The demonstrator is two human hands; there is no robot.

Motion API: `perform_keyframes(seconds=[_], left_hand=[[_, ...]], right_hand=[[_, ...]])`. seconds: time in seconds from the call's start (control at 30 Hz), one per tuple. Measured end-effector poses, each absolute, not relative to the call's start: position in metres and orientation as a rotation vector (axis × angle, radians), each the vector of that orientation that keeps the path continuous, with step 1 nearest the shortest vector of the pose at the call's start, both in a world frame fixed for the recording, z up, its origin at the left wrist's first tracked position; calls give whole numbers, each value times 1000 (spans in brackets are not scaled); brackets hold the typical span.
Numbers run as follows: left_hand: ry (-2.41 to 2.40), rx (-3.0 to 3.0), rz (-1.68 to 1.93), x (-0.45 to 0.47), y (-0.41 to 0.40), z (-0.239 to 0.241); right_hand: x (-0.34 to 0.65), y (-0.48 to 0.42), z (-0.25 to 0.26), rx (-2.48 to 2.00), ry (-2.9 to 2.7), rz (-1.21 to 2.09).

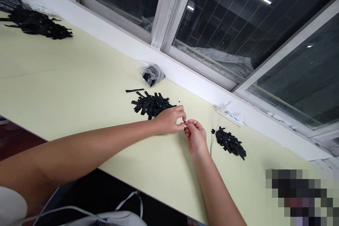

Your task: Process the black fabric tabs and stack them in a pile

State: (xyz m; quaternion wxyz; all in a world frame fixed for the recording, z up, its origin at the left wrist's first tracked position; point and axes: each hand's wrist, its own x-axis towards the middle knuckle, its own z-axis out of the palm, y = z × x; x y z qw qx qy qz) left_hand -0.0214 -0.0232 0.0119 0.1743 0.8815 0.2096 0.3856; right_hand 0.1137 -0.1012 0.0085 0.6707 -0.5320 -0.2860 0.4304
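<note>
Right, small black piece (184,129) sits at the fingertips, over the table between two heaps. Right hand (196,137) pinches it; left hand (169,119) has thumb and forefinger curled in close, can't tell if they grip. Two-handed hold probably because it's tiny. Strip pile (151,106) lies beside the left hand, likely for easy reach; second pile (230,143) off right. Clear bag (156,74) by the wall holds black bits, type unclear.

A white sleeve (12,206) shows at the left — left hand (169,120) and right hand (197,139) bare — and white clothing (125,218) below carries blue markings (102,221).
</note>
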Motion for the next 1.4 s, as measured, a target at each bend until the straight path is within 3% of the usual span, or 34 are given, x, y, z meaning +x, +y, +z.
perform_keyframes(seconds=[1.4], left_hand=[[431, 2818, 679, -26, -23, 14]], right_hand=[[140, -105, 13, -1444, -1155, 1187]])
